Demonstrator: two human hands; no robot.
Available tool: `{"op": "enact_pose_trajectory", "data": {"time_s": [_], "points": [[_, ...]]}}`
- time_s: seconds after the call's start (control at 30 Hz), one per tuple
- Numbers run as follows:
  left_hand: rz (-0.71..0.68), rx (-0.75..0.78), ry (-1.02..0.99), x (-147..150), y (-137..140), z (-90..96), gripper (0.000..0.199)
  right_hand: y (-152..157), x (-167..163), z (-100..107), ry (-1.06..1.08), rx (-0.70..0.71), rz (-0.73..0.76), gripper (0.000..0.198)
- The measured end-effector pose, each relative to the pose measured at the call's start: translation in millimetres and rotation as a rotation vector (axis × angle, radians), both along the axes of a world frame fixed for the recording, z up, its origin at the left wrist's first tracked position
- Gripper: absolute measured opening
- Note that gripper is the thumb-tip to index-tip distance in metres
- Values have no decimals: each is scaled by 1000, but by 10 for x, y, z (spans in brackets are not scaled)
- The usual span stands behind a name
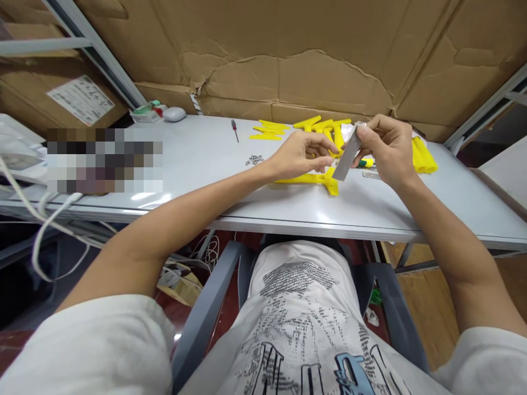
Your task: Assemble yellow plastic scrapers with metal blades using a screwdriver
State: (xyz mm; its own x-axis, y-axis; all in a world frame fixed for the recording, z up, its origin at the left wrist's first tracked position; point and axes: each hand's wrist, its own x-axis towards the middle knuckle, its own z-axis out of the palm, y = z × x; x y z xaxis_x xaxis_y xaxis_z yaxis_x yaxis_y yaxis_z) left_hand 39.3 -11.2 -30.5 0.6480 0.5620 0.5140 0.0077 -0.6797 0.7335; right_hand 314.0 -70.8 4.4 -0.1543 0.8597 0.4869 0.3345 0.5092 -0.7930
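Note:
Between the thumb and fingers of my right hand (389,145) is a flat grey metal plate (348,154), held tilted above the table. My left hand (307,152) is just left of it, its fingers bent and apart, with nothing visible in them. Beneath my hands lies a yellow T-shaped plastic handle (329,184), partly covered by my left hand and the plate. A green-and-yellow tool handle (366,163) shows beside my right fingers. Another metal plate (371,175) lies flat under my right hand. Several more yellow T-shaped pieces (325,125) are behind my hands.
The white table (206,164) bears a pile of small screws (254,159), a screwdriver (234,130), several thin yellow strips (269,130) and yellow parts (424,156) at right. A computer mouse (174,114) is far left. Cardboard (296,77) walls the back; white cables (39,236) hang left.

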Motion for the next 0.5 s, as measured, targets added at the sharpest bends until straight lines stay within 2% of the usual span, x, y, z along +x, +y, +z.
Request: {"op": "enact_pose_trajectory", "data": {"time_s": [0.1, 0.17, 0.3, 0.4, 0.5], "points": [[-37, -92, 6, -9, -35, 28, 58, 13, -23, -40, 90, 45, -29, 80], [-54, -92, 20, -11, -43, 34, 58, 40, -32, -68, 147, 36, -32, 81], [-36, -75, 16, 14, -45, 24, 60, 110, -49, -129, 213, 4, 46, 77], [-41, -157, -26, 27, -28, 29, 71, 142, -56, -160, 263, 17, 124, 78], [-50, -203, -50, 26, -18, 42, 73, 147, -74, -173, 236, -6, 167, 82]]}}
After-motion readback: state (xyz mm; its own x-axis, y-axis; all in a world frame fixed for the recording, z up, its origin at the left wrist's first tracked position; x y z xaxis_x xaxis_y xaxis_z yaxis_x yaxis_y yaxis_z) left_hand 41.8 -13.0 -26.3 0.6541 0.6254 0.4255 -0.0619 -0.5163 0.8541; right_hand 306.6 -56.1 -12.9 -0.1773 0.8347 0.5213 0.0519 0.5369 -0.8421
